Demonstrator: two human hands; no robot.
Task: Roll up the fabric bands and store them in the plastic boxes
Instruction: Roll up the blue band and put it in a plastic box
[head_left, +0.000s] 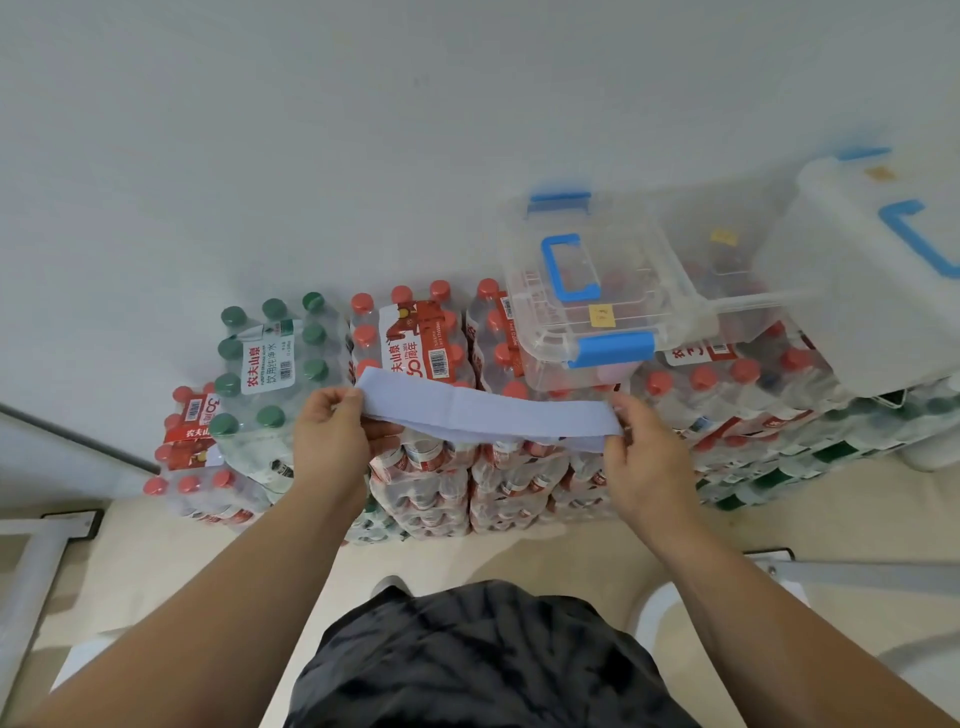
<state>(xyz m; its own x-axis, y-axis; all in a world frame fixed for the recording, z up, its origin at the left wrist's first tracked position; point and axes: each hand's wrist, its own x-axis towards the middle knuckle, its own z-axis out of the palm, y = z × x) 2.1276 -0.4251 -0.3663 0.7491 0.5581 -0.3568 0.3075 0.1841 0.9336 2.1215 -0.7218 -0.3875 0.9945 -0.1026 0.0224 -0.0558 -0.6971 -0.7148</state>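
A pale blue fabric band (485, 413) is stretched flat between my two hands, above stacked packs of water bottles. My left hand (327, 441) pinches its left end and my right hand (647, 457) pinches its right end. Just behind the band, a clear plastic box (597, 291) with blue handle and blue latches sits closed on top of the bottle packs. A second, larger clear box (872, 270) with a blue handle stands to its right, partly out of frame.
Shrink-wrapped packs of red-capped bottles (415, 343) and green-capped bottles (275, 358) are stacked against a white wall (363, 130). Metal frame legs (31, 561) stand at the left and right on the beige floor. My dark shorts fill the bottom centre.
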